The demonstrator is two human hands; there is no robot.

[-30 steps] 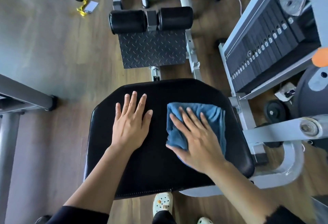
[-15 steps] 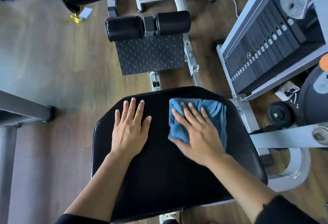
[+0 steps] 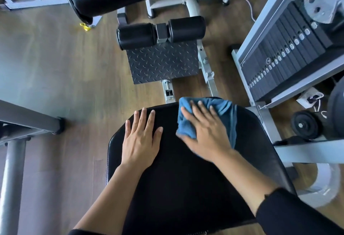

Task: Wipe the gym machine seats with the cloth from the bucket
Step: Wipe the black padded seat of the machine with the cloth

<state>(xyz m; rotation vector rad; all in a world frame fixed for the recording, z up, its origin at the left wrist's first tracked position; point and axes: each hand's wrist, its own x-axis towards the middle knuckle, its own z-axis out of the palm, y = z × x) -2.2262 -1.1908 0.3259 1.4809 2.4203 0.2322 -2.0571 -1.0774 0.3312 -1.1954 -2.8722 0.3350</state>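
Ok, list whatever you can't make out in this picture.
1. Bucket: nowhere inside the head view's frame.
2. Seat: its near edge is cut off by the bottom of the head view, and patches are hidden under the left hand and the cloth.
3. Right hand: the thumb side is blurred, and the hand hides the cloth beneath it.
4. Weight stack: the plate labels are too small to read.

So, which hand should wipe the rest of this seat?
Right. The right hand presses the cloth on the seat's far edge, so it could probably sweep straight back. The left hand lies flat on bare seat, holding nothing.
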